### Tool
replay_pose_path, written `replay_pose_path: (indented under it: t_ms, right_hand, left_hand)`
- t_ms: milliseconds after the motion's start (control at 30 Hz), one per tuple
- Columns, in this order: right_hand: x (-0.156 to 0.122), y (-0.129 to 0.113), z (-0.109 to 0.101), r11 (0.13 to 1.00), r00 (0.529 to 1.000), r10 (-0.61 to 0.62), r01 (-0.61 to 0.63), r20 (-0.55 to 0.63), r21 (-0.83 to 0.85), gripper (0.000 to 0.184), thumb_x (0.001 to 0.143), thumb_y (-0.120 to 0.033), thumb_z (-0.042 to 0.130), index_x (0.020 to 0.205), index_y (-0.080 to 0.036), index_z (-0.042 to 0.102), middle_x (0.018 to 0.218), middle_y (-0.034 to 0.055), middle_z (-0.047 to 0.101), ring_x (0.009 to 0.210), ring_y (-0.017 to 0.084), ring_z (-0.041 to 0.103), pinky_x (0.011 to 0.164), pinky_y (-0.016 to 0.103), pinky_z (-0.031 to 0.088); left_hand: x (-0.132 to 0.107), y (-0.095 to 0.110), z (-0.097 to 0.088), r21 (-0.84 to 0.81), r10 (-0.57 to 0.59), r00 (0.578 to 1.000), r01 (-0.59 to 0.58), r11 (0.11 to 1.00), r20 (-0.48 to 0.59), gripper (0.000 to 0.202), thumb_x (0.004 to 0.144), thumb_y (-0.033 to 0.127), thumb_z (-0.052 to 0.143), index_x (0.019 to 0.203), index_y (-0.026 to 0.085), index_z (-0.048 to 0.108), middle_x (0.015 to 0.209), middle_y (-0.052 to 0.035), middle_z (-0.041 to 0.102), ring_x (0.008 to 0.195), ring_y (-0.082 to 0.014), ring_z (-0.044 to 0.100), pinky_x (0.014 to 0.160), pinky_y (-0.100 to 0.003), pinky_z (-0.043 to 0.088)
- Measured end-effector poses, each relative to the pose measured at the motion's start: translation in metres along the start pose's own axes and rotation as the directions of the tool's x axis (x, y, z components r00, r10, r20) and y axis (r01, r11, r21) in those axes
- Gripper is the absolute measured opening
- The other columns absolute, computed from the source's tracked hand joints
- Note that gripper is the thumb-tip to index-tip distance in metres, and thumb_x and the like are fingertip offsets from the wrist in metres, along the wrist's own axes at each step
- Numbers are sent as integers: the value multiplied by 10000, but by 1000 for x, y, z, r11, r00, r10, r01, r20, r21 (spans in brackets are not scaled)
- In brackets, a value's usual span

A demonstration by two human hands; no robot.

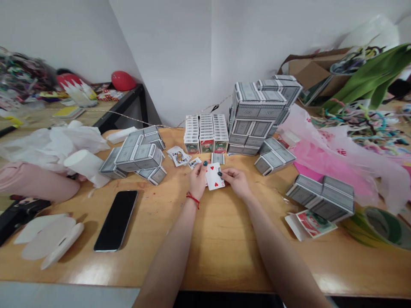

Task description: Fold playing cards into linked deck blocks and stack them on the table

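Observation:
Playing cards (pixel 214 177), with a two of hearts facing up, are held between my hands above the middle of the table. My left hand (pixel 198 179), a red string bracelet at its wrist, is closed on their left side with the thumb on top. At their right edge, my right hand (pixel 236 180) pinches with thumb and fingers. Just beyond lie a loose face-up pile of cards (pixel 178 156), a few more cards (pixel 194 163) and a grey-backed card stack (pixel 218 158). How many cards I hold cannot be made out.
Behind stand rows of card boxes (pixel 207 146) and a tall stack of grey packs (pixel 247 128). More grey packs (pixel 138 156) sit left, others (pixel 324 196) right beside an opened card box (pixel 313 224) and tape (pixel 379 226). A phone (pixel 116 220) lies front left.

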State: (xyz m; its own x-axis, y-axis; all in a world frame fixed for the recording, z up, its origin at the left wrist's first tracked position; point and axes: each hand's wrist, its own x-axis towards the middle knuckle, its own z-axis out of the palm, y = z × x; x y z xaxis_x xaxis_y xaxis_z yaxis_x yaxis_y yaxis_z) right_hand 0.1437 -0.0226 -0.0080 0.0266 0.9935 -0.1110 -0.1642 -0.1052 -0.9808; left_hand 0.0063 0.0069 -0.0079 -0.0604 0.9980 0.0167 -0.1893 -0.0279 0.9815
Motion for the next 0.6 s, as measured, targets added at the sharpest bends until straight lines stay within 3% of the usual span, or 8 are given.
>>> replay_pose_path:
  t_ms: [167,400,600]
  right_hand:
    - [4,5,-2,999,995,-41,42,-89,13,281,620,-423,663,719,-169,594,571,-23,577,470,90,487,469,218,392]
    - [4,7,-1,998,998,-58,56,-30,-41,297,623,-449,648,712,-177,572,573,-23,573,481,103,513,478,233,419]
    - [7,10,-3,994,983,-107,102,-149,-46,296,626,-444,643,748,-177,601,628,-5,592,531,111,518,514,245,434]
  left_hand:
    - [2,-5,-5,59,-27,993,20,998,115,249,671,374,601,732,133,592,666,5,587,580,-92,500,537,-203,399]
    - [4,-13,-8,174,5,998,-17,985,69,224,695,350,584,635,143,522,568,33,512,517,-74,439,485,-188,360]
    - [5,-8,-10,99,-38,994,28,995,107,242,685,361,595,777,138,609,712,-16,613,638,-119,550,563,-228,444]
